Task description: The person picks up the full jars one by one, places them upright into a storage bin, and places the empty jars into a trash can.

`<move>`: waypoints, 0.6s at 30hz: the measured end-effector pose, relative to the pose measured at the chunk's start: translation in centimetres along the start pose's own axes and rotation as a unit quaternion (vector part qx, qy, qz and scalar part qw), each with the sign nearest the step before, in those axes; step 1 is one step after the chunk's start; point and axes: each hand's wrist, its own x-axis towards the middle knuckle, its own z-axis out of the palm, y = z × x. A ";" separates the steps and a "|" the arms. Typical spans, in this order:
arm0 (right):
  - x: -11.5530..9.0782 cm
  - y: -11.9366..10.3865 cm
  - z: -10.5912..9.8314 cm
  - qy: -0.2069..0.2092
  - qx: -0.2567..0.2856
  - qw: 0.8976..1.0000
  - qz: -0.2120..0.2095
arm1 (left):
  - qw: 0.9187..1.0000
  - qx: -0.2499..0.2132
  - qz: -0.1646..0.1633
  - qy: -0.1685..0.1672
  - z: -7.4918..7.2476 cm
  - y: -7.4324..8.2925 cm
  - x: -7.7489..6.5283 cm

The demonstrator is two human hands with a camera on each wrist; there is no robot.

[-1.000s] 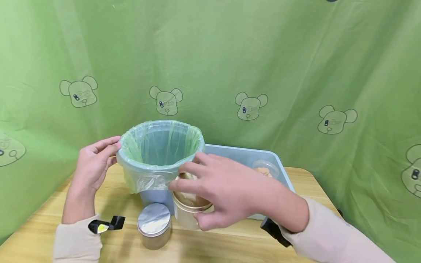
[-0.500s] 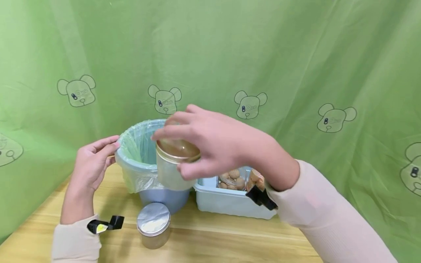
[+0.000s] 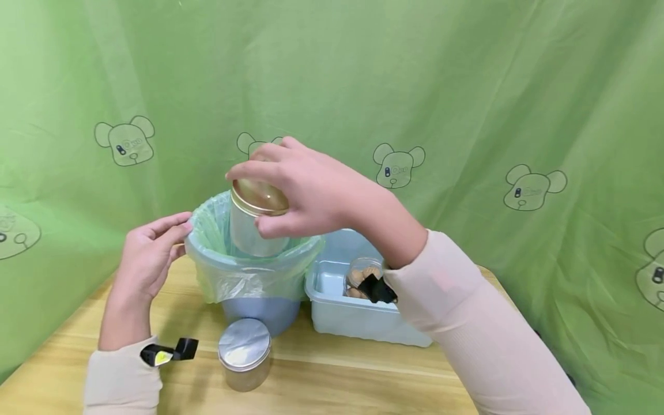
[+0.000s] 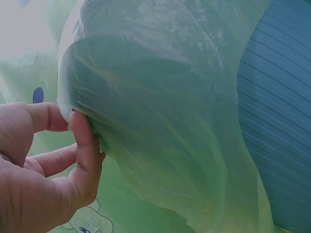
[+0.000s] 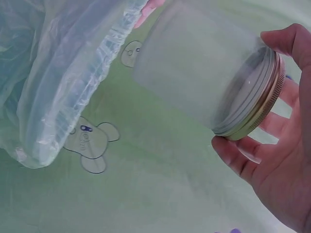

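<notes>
Gold lid (image 3: pixel 261 199) gripped, frosted jar (image 3: pixel 255 235) at the mouth of a blue bin (image 3: pixel 259 311)

From the head, the right hand (image 3: pixel 306 187) holds the lid, thumb on the near edge and fingers round the far side. The frosted jar hangs within the outline of the bin's mouth; its height over the rim cannot be told. The left hand (image 3: pixel 150 248) pinches the bin's rim, green liner (image 3: pixel 244 282) included. A silver-lidded jar (image 3: pixel 246 369) stands in front, a pale blue box (image 3: pixel 358 323) to the right.

In the left wrist view, the left fingers press the liner at the rim; a firm pinch there should stop bag and bin shifting.

In the right wrist view, the jar's base looks apart from the liner. With its weight hung from the lid, an even hold all round seems wisest, base clear of the rim.
</notes>
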 end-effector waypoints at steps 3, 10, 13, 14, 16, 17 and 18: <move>0.4 0.8 0.6 0.001 0.003 1.000 0.021 | 1.000 0.003 -0.003 0.000 0.1 0.0 0.0; 0.9 2.8 2.7 -0.007 0.010 0.998 0.056 | 1.000 0.009 -0.005 0.000 0.3 0.0 0.0; 1.2 3.7 3.9 -0.019 0.000 0.998 0.060 | 1.000 0.008 -0.006 0.001 0.2 0.0 0.0; 1.3 3.9 4.3 -0.024 -0.005 0.998 0.060 | 1.000 0.008 -0.006 0.001 0.2 0.0 0.0; 1.5 4.3 5.1 -0.035 -0.014 0.997 0.060 | 1.000 0.008 -0.004 0.000 0.2 -0.1 0.0; 1.5 4.4 5.4 -0.041 -0.016 0.997 0.060 | 1.000 0.008 -0.003 0.000 0.2 -0.1 0.0; 1.5 4.5 5.7 -0.047 -0.019 0.997 0.062 | 1.000 0.008 -0.003 0.000 0.2 -0.1 0.0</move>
